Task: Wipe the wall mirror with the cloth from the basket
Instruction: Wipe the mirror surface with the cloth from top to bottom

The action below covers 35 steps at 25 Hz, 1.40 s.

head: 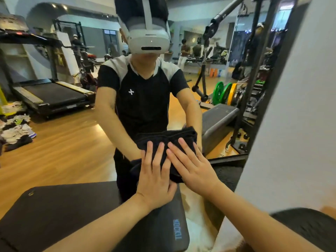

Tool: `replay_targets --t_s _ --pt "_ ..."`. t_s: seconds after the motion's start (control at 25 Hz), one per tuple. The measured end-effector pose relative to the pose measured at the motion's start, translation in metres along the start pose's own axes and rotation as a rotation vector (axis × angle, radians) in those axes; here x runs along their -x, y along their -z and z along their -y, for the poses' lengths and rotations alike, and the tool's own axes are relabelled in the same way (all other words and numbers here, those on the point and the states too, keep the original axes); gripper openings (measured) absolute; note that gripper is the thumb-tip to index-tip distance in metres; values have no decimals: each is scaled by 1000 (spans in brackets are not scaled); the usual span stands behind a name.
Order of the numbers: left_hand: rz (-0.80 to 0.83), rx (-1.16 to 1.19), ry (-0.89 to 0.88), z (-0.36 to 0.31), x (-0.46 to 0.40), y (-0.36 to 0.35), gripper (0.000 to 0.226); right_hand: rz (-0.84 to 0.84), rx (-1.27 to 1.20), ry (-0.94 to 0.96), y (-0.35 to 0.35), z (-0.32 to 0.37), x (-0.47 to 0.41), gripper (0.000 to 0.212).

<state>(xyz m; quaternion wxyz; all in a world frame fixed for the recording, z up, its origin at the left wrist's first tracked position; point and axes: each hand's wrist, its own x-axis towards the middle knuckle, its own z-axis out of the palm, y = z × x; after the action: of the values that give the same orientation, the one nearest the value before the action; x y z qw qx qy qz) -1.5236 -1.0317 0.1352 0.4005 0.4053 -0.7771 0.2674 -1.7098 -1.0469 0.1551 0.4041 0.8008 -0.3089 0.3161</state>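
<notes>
cloth flat on wall mirror, long axis 10-to-4; left hand and right hand press it, fingers straight, slightly spread, cloth extending toward 12.

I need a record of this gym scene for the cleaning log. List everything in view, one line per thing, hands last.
large wall mirror: one, reflecting the gym and the person, fills the left and centre.
black folded cloth: one, flat against the mirror, lower centre.
black padded bench: one, bottom left, in front of the mirror.
grey-white wall: one, right of the mirror.
black treadmill: one, in the reflection, left.
green and yellow weight plates: several, in the reflection, right.
pile of light and dark clothes: one, in the reflection, far left on the floor.
left hand: one, fingers straight, pressing the cloth.
right hand: one, fingers straight, pressing the cloth.
</notes>
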Motion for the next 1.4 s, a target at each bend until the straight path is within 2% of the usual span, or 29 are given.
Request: replay_targets --t_s 0.36,0.52,0.72,0.84,0.96,1.16,1.4 --pt "-67 -13 -19 -100 -40 -76 77 3 65 -41 21 -92 80 62" --pt "-100 8 -31 -118 -41 -96 73 -37 51 -66 15 -101 100 66" --pt "-139 65 -10 -136 -41 -111 58 -55 45 -61 14 -112 116 73" --pt "-135 107 -6 -153 -44 -120 58 -52 39 -69 17 -123 131 65" --pt "-143 117 -17 -162 -41 -131 58 -80 4 -134 12 -122 147 56" --pt "-108 107 -59 -168 -15 -149 55 -74 -29 -220 -7 -103 183 58" --pt "56 72 -99 -156 46 -161 57 20 -34 -298 -34 -54 227 72"
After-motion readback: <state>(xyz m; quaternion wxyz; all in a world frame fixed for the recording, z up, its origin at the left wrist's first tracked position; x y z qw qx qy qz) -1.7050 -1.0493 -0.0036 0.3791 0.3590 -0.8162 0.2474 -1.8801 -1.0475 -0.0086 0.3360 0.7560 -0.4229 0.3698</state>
